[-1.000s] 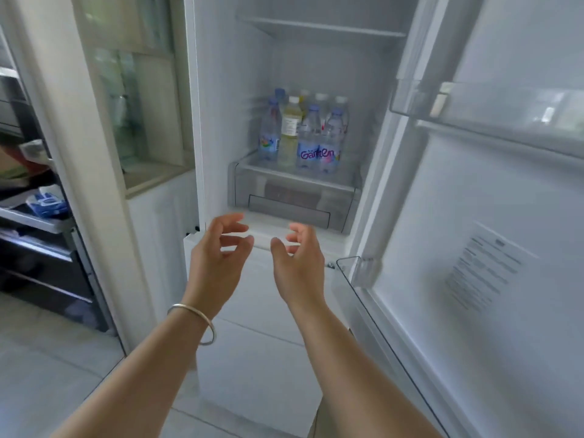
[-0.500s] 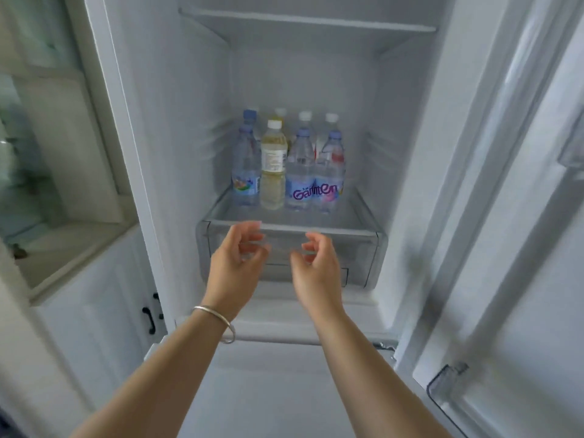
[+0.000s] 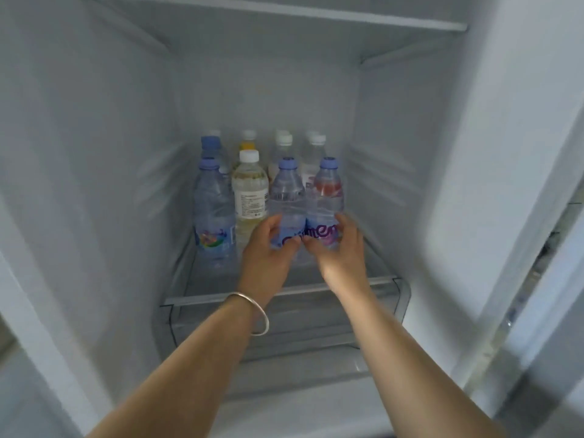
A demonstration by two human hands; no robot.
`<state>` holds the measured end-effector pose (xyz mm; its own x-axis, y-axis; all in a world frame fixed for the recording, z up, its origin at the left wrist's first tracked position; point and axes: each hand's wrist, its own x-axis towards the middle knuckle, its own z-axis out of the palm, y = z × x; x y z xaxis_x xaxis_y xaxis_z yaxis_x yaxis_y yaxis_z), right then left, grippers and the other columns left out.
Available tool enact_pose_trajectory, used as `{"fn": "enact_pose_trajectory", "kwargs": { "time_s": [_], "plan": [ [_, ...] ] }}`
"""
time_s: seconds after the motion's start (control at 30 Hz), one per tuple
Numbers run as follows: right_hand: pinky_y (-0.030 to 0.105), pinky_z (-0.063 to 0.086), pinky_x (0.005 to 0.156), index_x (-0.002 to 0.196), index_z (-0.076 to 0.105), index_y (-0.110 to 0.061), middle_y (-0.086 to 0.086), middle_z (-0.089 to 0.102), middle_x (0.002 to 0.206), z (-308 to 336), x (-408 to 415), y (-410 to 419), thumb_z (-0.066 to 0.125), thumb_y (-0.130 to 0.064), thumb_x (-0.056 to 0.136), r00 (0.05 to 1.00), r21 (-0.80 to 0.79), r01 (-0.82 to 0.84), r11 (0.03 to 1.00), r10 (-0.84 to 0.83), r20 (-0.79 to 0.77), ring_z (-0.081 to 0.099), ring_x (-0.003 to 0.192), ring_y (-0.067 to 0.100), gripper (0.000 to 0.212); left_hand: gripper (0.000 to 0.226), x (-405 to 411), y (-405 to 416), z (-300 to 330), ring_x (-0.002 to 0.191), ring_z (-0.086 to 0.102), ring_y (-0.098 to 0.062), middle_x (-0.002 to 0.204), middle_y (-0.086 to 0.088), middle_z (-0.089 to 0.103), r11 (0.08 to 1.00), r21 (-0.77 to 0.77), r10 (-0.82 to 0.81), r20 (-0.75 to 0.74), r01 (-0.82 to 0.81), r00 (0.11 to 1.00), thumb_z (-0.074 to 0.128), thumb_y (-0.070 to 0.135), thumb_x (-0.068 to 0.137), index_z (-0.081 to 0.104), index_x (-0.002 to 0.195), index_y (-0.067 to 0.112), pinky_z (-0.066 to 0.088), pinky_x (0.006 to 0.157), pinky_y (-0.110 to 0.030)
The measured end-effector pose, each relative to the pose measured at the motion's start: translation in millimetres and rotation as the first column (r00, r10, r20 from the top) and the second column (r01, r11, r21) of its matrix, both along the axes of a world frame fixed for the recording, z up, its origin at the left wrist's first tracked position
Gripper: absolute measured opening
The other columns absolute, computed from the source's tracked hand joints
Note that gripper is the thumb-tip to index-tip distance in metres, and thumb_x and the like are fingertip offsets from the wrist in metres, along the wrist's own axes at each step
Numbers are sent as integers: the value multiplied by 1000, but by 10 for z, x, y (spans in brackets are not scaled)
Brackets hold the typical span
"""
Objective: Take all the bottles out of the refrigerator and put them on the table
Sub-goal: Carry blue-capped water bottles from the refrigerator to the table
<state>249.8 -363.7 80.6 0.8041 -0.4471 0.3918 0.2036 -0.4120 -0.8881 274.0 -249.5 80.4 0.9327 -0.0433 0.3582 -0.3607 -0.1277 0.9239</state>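
Several plastic bottles stand on the glass shelf (image 3: 373, 281) inside the open refrigerator. In the front row are a blue-capped water bottle (image 3: 212, 216) at the left, a white-capped bottle of pale yellow drink (image 3: 249, 191), and two blue-capped water bottles with purple labels. My left hand (image 3: 268, 248) wraps the left purple-label bottle (image 3: 287, 191) at its label. My right hand (image 3: 338, 248) wraps the right purple-label bottle (image 3: 328, 191) the same way. Both bottles stand upright on the shelf. More white-capped bottles (image 3: 313, 147) stand behind, partly hidden.
An upper shelf (image 3: 284, 14) spans the compartment above the bottles. A clear drawer (image 3: 284, 327) sits under the glass shelf. The refrigerator's side walls close in left and right; the door frame (image 3: 521, 216) runs down the right.
I have come closer to the refrigerator. Both hands have reached forward from in front of the drawer onto the shelf and closed around the two front purple-label bottles.
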Motion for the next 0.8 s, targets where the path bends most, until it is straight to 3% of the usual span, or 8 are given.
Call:
{"fn": "enact_pose_trajectory", "kwargs": {
  "time_s": [0.13,0.27,0.33,0.4,0.43,0.5,0.63,0.8],
  "plan": [
    [33,29,104,138,32,-18,4,37,135,71,237,-197,75,-22,72,997,63,-28,998,32,-67,30,132,21,79,53,219,-143,-48,118,44,-8,131,4,45,998,54,29,138,-37,990,67,17,82,43,129,20,36,95,-13],
    [33,34,104,143,26,-13,11,33,142,95,449,-316,74,-15,73,995,186,-49,981,64,-74,37,131,23,85,72,272,-303,-81,133,35,-18,146,-7,31,986,93,126,146,-141,981,67,14,80,30,142,17,34,110,-33],
    [28,49,89,125,48,-15,8,55,121,116,524,-358,73,-6,74,992,270,-116,956,124,-15,59,104,13,58,78,256,-366,-104,139,27,-21,152,-8,22,976,109,171,146,-188,974,66,13,82,21,146,15,28,114,-37],
    [21,52,63,87,62,-12,2,65,83,125,599,-395,69,3,73,975,252,-221,942,213,59,62,69,2,22,81,256,-413,-126,141,24,-21,154,-8,18,969,107,207,139,-223,968,65,13,83,17,147,14,26,115,-38],
    [23,51,56,79,62,-4,2,66,72,110,666,-421,68,3,70,967,216,-255,943,243,79,61,62,4,12,82,267,-434,-129,142,23,-21,155,-7,18,966,104,222,133,-237,966,66,13,82,16,148,14,26,116,-38],
    [22,48,51,73,63,1,-2,65,60,94,753,-439,67,-3,63,954,175,-297,939,286,86,58,56,7,11,83,292,-475,-121,141,23,-23,153,-9,20,960,82,257,128,-268,958,67,13,80,18,147,13,26,116,-38],
    [17,44,46,60,59,-11,-8,62,47,56,860,-459,72,2,66,964,151,-267,952,264,40,53,47,-1,20,84,336,-563,-94,140,22,-25,151,-12,25,946,79,303,135,-315,943,69,15,77,21,146,9,25,116,-39],
    [20,39,43,64,50,-12,-7,54,43,-51,862,-506,70,-28,56,985,172,-171,970,165,49,48,41,3,27,82,383,-658,-85,131,30,-26,145,-8,36,946,62,309,133,-320,942,69,18,73,28,143,14,30,111,-41]
  ]
}}
